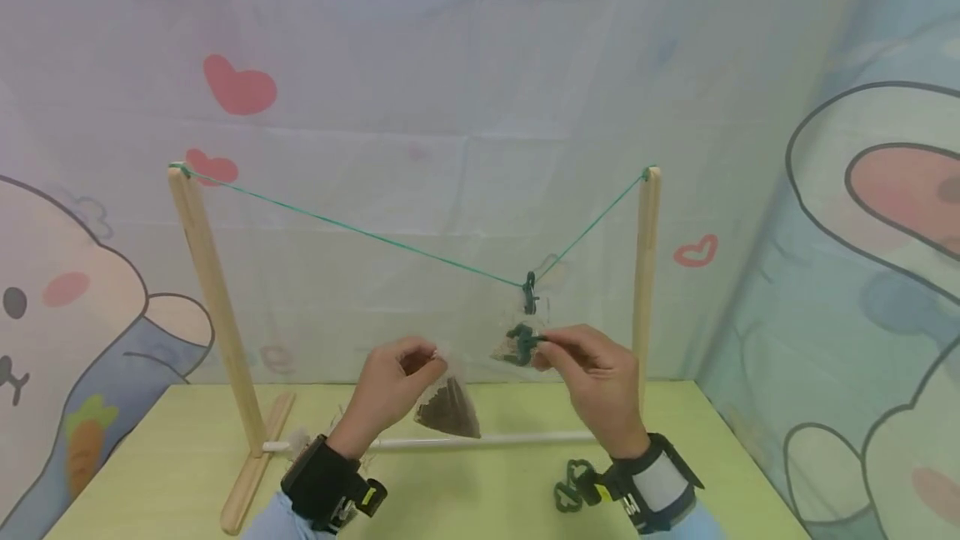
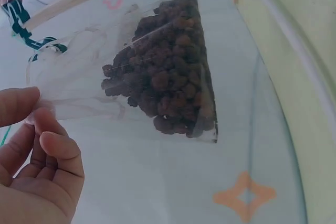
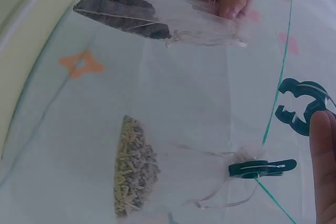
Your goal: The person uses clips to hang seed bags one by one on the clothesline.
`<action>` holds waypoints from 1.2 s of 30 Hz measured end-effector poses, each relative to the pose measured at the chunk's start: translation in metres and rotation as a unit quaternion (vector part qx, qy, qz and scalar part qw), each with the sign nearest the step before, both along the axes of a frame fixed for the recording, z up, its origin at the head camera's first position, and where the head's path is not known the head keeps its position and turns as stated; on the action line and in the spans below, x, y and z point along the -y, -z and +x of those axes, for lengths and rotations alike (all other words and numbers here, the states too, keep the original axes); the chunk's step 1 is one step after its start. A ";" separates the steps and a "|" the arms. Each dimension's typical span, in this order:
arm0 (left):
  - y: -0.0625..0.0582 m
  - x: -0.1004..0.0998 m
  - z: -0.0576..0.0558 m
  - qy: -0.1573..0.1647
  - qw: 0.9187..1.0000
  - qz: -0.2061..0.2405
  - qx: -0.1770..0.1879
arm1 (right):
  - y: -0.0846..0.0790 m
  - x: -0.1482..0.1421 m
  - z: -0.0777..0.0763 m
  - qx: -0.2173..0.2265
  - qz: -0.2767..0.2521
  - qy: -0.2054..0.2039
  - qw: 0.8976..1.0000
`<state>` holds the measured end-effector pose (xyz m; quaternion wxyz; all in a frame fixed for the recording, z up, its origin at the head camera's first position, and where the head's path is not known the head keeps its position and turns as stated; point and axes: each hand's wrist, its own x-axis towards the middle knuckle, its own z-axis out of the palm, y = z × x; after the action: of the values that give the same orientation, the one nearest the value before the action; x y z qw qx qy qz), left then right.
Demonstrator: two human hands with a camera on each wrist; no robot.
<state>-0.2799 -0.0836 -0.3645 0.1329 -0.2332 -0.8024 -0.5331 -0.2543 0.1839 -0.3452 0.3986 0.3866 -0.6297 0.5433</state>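
My left hand (image 1: 397, 386) pinches the top edge of a clear plastic bag (image 1: 448, 411). Dark, round, wrinkled dried fruits (image 2: 176, 72) fill its lower part. Between the thumb and fingers of my right hand (image 1: 600, 382) is a dark green plastic clip (image 3: 298, 125), its jaws spread, close in front of the green string (image 1: 352, 229). Another green clip (image 3: 257, 169) fastens a second clear bag, with pale seed-like grains (image 3: 135, 169), to the string's low point. In the head view, the clip in my right hand overlaps that hanging bag.
Two wooden posts (image 1: 213, 298) (image 1: 648, 273) hold the string's ends. A white rod (image 1: 495, 440) runs low between them over the pale yellow table (image 1: 450, 498). More green clips (image 1: 573, 486) lie beside my right wrist. A printed cloth (image 1: 465, 107) hangs behind.
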 end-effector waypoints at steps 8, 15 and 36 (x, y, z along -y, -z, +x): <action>-0.028 -0.023 -0.015 -0.005 1.000 0.030 -0.007 | -0.025 -0.003 -0.016 -0.004 -0.001 0.035 0.999; -0.044 -0.035 -0.024 -0.011 1.000 0.027 -0.012 | -0.042 -0.001 -0.030 -0.004 0.005 0.066 0.998; -0.057 -0.051 -0.053 -0.014 0.998 0.050 0.027 | -0.074 0.018 -0.055 0.128 0.072 0.130 0.981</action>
<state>-0.3328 -0.0328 -0.3078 0.1304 -0.2009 -0.7810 -0.5767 -0.3096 0.1661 -0.2712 0.3531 0.2564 -0.7576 0.4854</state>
